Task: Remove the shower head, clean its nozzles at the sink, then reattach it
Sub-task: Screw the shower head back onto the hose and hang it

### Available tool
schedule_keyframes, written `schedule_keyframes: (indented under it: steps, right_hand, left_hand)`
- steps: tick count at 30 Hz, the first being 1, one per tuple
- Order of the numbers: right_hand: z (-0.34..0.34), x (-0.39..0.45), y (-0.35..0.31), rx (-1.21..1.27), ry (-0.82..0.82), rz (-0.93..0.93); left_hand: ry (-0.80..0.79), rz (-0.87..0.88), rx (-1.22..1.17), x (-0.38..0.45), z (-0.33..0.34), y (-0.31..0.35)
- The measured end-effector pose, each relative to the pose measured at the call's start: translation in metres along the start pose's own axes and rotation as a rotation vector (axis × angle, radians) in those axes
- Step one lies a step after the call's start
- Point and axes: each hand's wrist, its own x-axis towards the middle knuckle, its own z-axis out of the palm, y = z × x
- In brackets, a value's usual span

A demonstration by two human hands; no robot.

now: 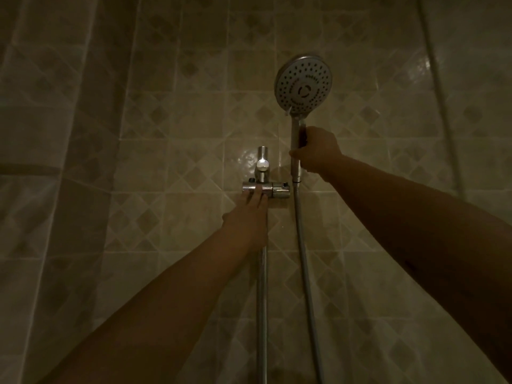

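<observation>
A round grey shower head point(303, 84) with many dark nozzles faces me, upright, to the right of the chrome wall bracket point(279, 190). My right hand point(317, 146) is closed around its handle, just above where the metal hose point(303, 259) joins. The head is out of the bracket and beside it. My left hand point(248, 217) reaches up from below, its fingers on the left part of the bracket at the top of the vertical chrome rail point(261, 314).
Beige patterned wall tiles point(180, 120) fill the view in dim light. A translucent shower curtain point(50, 134) hangs on the left. A second pale pipe or hose point(443, 120) runs down the wall at the far right.
</observation>
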Motion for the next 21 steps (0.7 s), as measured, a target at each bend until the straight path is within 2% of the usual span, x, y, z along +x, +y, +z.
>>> schedule_keyframes:
  steps: [9,16,21]
  right_hand:
    - [0.022,0.009,-0.011,0.048,-0.018,0.006]
    - [0.035,0.005,0.009,0.085,-0.031,0.078]
    - [0.038,0.005,0.011,0.083,-0.035,0.056]
  left_hand:
    - [0.017,0.087,0.048,0.013,0.011,-0.019]
    - [0.068,0.104,0.088,0.021,0.018,-0.023]
    - [0.083,0.087,0.057,0.016,0.018,-0.019]
